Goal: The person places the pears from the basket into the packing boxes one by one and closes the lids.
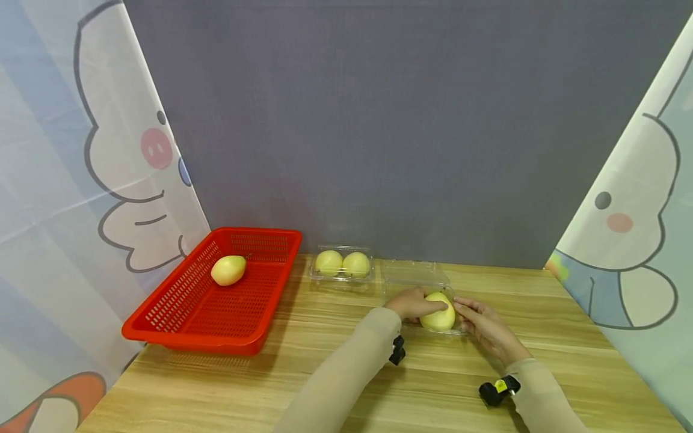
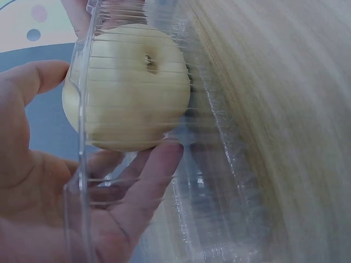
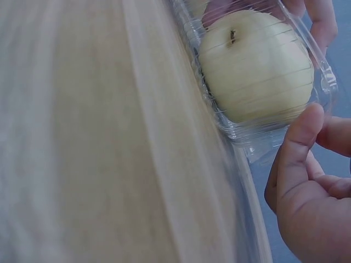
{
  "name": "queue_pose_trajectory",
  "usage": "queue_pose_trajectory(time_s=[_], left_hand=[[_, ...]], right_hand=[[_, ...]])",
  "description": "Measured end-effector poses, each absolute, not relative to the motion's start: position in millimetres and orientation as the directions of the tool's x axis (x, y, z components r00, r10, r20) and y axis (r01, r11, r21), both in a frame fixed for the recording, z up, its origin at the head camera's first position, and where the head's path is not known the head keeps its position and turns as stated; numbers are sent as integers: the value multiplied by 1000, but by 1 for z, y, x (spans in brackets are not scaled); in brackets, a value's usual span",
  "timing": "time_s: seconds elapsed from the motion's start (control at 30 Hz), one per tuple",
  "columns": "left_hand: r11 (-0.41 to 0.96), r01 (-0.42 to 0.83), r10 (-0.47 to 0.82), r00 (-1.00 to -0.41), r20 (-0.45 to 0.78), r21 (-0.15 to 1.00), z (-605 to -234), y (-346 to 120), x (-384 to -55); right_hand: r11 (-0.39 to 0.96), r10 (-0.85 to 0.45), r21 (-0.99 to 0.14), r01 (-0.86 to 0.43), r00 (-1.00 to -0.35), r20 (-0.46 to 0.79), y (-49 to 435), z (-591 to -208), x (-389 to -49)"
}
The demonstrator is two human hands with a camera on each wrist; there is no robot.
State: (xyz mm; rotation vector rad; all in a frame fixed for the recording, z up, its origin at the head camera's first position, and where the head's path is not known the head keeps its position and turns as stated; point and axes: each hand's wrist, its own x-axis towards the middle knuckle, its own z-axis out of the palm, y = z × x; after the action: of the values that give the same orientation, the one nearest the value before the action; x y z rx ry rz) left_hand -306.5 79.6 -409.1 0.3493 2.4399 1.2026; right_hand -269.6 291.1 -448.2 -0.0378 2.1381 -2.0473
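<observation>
A pale yellow pear (image 1: 437,317) sits at the right end of an open clear plastic box (image 1: 412,273), whose lid lies back. My left hand (image 1: 414,304) holds this pear, thumb over its top and fingers along its side inside the box. In the left wrist view, the pear (image 2: 129,90) shows through the ribbed wall between thumb and fingers. My right hand (image 1: 489,328) pinches the right rim of the box. The right wrist view has its thumb and forefinger meeting at the box corner (image 3: 328,82), close beside the pear (image 3: 255,68).
Left of my hands, another clear box (image 1: 341,278) holds two yellow pears (image 1: 356,264). A red plastic basket (image 1: 265,337) stands at the left with one pear (image 1: 228,270) inside. Behind the wooden table (image 1: 433,385) hangs a grey cloth (image 1: 400,132); printed curtains flank both sides.
</observation>
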Motion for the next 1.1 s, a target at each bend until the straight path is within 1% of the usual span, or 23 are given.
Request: queue_pose_trajectory(time_s=[0.27, 0.47, 0.6, 0.87, 1.1], left_hand=[[579, 60, 420, -877, -234, 813, -405, 77, -305], [656, 120, 397, -894, -205, 745, -396, 74, -304], [679, 155, 408, -893, -192, 718, -388, 71, -303], [673, 160, 404, -898, -177, 722, -379, 66, -304], [675, 147, 404, -893, -196, 723, -376, 60, -307]], right_hand=[[65, -154, -992, 105, -981, -114, 292, -448, -270], [68, -162, -991, 113, -979, -123, 293, -448, -270], [67, -167, -992, 110, -979, -119, 293, -447, -270], [72, -166, -992, 105, -979, -116, 294, -447, -271], [75, -173, -992, 99, -979, -110, 293, -448, -270]])
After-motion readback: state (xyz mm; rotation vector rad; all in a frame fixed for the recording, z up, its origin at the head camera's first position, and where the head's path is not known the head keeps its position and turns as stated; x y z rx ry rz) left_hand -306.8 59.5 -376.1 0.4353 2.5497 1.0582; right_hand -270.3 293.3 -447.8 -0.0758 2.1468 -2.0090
